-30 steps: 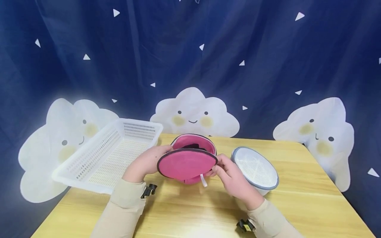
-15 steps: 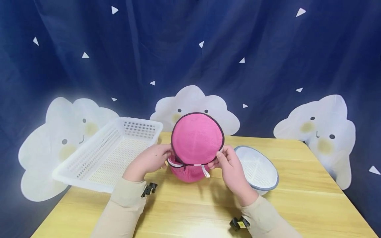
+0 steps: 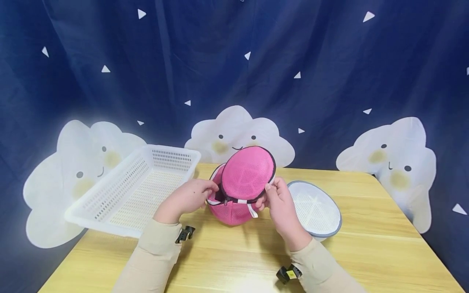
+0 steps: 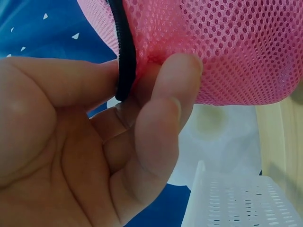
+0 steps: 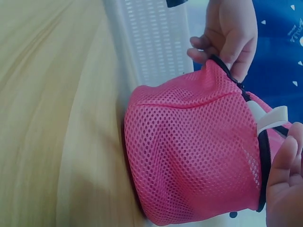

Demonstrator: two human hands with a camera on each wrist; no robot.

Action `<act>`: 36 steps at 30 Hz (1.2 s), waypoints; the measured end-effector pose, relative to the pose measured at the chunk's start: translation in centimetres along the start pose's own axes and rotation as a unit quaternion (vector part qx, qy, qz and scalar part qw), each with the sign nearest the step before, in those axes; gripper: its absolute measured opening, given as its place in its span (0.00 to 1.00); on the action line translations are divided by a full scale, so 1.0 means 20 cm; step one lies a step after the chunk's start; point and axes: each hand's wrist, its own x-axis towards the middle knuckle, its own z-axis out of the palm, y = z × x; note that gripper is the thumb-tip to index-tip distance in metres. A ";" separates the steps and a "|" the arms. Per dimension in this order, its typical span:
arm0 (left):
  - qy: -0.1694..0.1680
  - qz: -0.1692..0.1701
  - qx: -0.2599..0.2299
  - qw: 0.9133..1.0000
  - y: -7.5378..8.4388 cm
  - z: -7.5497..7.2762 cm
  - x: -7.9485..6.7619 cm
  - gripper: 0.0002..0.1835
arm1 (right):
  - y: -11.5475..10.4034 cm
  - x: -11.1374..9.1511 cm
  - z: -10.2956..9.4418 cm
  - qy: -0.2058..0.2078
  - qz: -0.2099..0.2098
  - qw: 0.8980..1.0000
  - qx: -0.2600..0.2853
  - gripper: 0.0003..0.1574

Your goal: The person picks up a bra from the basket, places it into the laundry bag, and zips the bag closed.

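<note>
So rn the pink mesh bag (image 3: 234, 203) sits upright mid-desk w/ its round lid (image 3: 248, 173) flipped up and tilted back, so we'd say it's unzipped and open already, tho we can't see what's inside. Our left hand (image 3: 190, 197) pinches the black zipper rim (image 4: 124, 56) on the left side, fingers curled on it, and our right hand (image 3: 279, 201) pinches the lid's edge on the right. Desk (image 3: 366, 252) is light wood, w/ a white basket (image 3: 110, 203) to the left, a white mesh bag (image 3: 316, 209) just right of the pink one, and a dark blue curtain (image 3: 329, 61) w/ smiley clouds behind.
</note>
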 end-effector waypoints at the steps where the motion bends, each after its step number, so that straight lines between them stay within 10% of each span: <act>1: 0.000 0.000 0.000 1.000 0.00 0.00 0.00 0.13 | 0.00 0.00 0.00 0.000 0.002 1.000 0.004 0.05; 11: -0.013 -0.015 -0.032 0.999 0.00 0.01 0.02 0.08 | 0.02 0.01 -0.01 0.003 0.047 0.999 0.028 0.05; 22: -0.020 -0.056 -0.178 0.982 0.00 0.01 0.01 0.06 | 0.02 0.03 -0.03 0.019 0.091 0.990 -0.103 0.25; 28: -0.005 -0.065 -0.183 0.981 0.00 0.02 0.02 0.10 | 0.03 0.04 -0.04 -0.002 0.049 0.964 -0.261 0.52; 36: 0.053 -0.083 -0.167 0.981 0.03 0.05 0.04 0.15 | 0.03 0.05 -0.02 -0.017 -0.004 0.933 -0.360 0.49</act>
